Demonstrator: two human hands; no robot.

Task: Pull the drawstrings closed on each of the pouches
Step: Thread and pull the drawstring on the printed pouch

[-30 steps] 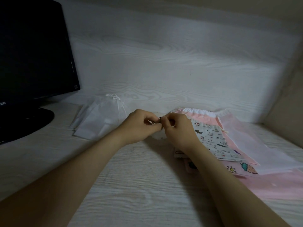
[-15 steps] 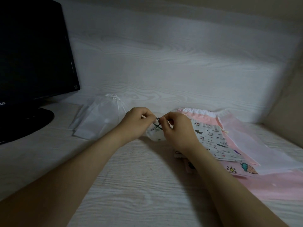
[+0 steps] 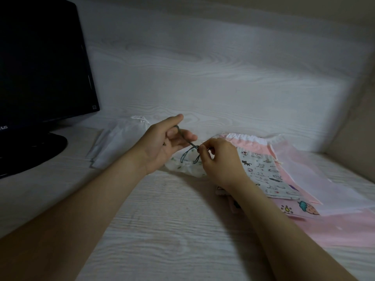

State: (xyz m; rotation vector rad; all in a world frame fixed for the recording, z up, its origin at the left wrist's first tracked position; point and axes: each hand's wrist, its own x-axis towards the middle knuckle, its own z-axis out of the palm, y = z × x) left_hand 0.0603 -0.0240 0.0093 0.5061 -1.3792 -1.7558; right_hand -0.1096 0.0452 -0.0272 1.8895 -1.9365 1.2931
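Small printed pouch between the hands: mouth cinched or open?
Looks cinched: fabric of the small pouch bunches where the drawstring exits; left hand and right hand both hold it.

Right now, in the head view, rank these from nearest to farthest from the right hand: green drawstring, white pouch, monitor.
1. green drawstring, pinched by the right hand itself.
2. white pouch, to the left, beyond the left hand.
3. monitor, far left.

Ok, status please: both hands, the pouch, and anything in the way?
Left hand hooks the drawstring, right hand pinches it. Small white pouch lies under them, mouth looks gathered. Nothing in the way.
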